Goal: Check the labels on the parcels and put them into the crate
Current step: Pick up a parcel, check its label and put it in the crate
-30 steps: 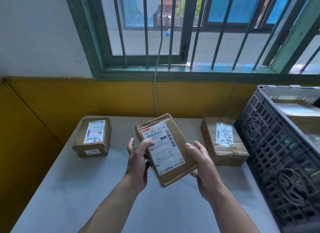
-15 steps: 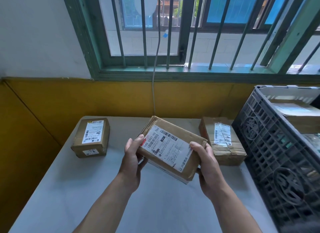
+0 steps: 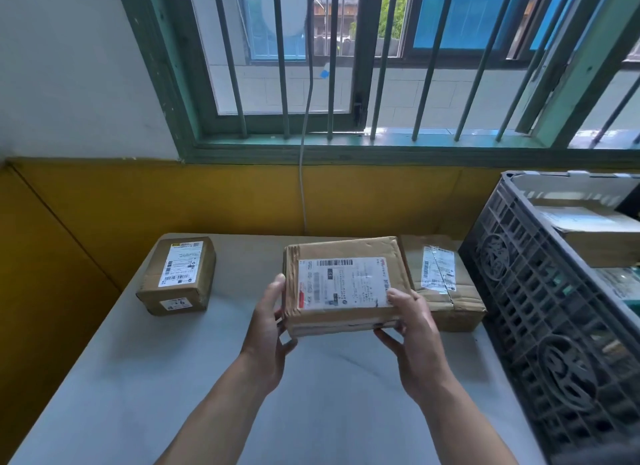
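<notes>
Small parcel-sorting back room: labelled cardboard parcels (image 3: 176,274) on a plain grey desk (image 3: 138,395), dark plastic crate (image 3: 540,308) holding more boxes, barred window (image 3: 282,59), yellow-and-white painted wall (image 3: 104,205).

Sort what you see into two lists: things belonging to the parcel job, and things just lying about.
Job: held parcel in left hand and right hand; small parcel; crumpled parcel; crate.
Lying about: white cable; window bars.
</notes>
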A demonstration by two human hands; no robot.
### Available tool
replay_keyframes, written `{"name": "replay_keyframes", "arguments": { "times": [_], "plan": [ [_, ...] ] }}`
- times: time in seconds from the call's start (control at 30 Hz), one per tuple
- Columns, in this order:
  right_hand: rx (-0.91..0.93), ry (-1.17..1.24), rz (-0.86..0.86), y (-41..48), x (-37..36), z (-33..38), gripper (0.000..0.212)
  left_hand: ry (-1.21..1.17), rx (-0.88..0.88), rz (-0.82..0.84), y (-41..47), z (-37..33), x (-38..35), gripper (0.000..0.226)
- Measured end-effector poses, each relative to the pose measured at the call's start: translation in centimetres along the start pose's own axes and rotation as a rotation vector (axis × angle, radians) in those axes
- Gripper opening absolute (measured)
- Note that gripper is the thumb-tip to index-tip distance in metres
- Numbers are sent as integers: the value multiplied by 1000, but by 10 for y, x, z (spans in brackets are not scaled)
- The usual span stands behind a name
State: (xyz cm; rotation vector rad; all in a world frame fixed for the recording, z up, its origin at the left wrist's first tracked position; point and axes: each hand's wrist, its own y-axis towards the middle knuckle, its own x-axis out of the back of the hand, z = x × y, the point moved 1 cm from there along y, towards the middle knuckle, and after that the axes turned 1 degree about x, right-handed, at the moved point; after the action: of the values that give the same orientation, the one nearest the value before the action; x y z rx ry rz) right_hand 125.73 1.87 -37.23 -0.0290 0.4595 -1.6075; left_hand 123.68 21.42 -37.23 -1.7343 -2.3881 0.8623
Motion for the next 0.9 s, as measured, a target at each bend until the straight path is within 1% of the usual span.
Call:
{"name": "replay_keyframes", "arguments": {
  "times": [0.03, 0.1, 0.13, 0.2, 0.27, 0.37, 0.4, 0.47, 0.53, 0.57, 0.63, 0.7, 0.8, 0.9],
  "plan": [
    [-1, -1, -6, 2, 6, 3, 48, -1, -12, 25, 0, -1, -3, 46],
    [-14, -4, -3, 5, 16, 9, 38, 16, -53, 94, 3, -2, -6, 67],
    [-23, 0, 1, 7, 22, 12, 36, 43, -79, 117, 2, -3, -10, 73],
    [-35, 7, 4, 9, 36, 19, 44, 83, -135, 145, -3, -2, -23, 69],
    [-32, -2, 1, 10, 42, 23, 52, 73, -158, 162, -3, 4, -30, 63],
    [-6, -41, 17, 7, 54, 27, 55, 14, -179, 165, -7, 19, -48, 65],
    [7, -46, 15, 6, 58, 28, 55, -21, -199, 131, -11, 23, -56, 64],
    [28, -49, 7, 3, 64, 29, 53, -57, -251, 19, -16, 30, -66, 52],
    [37, -49, 2, 0, 69, 29, 42, -52, -302, -77, -23, 37, -72, 38],
    [43, -40, -3, -2, 71, 28, 38, -51, -330, -90, -27, 38, -74, 38],
    [55, -33, -25, -5, 73, 27, 36, -66, -353, -43, -30, 43, -76, 47],
    [66, -44, -21, -9, 72, 28, 33, -76, -373, 2, -31, 45, -78, 50],
    [73, -66, -27, -13, 71, 29, 26, -67, -364, 12, -28, 44, -80, 46],
    [104, -105, -62, -19, 72, 33, 28, -89, -342, 6, -28, 40, -79, 38]
  ]
}}
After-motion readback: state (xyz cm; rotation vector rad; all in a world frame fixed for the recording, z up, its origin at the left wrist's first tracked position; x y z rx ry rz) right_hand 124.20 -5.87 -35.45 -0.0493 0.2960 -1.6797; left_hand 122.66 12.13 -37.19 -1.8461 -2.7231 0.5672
